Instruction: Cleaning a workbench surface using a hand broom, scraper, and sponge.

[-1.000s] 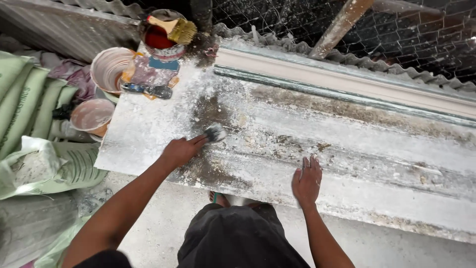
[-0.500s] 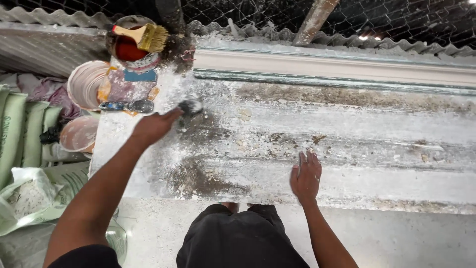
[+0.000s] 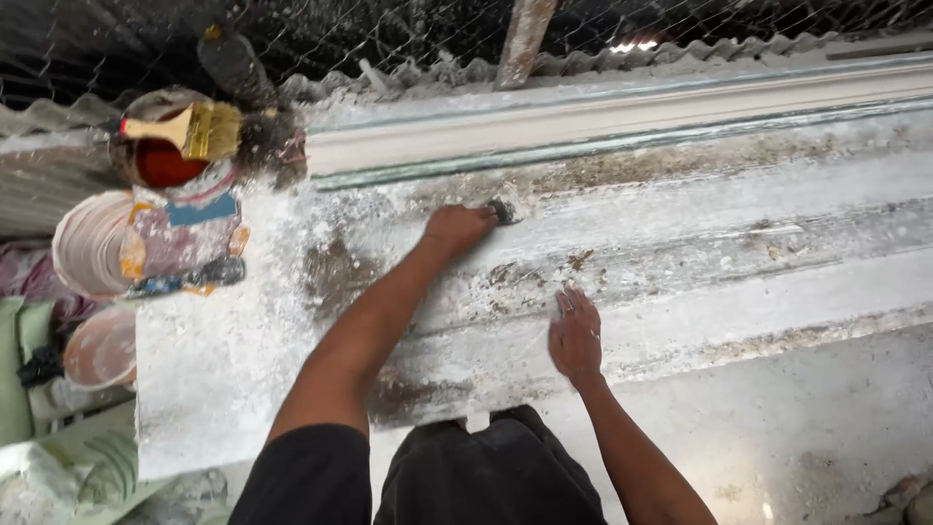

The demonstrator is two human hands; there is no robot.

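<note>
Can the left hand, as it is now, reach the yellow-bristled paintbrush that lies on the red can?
Probably yes. The left hand holds a small dark tool on the white, dusty moulded slab. The yellow-bristled paintbrush on the red can lies further left, with only bare slab between, but the hand is occupied.

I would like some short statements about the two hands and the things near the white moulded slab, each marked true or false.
1. The left hand grips a small dark tool against the slab. True.
2. The right hand holds the paintbrush. False: it lies flat on the slab, and the paintbrush rests across a red container at the slab's left end.
3. The two hands touch each other. False: they are apart, the left one farther up the slab.
4. White powder covers the slab's left end. True.
5. A wire mesh fence stands behind the slab. True.
</note>
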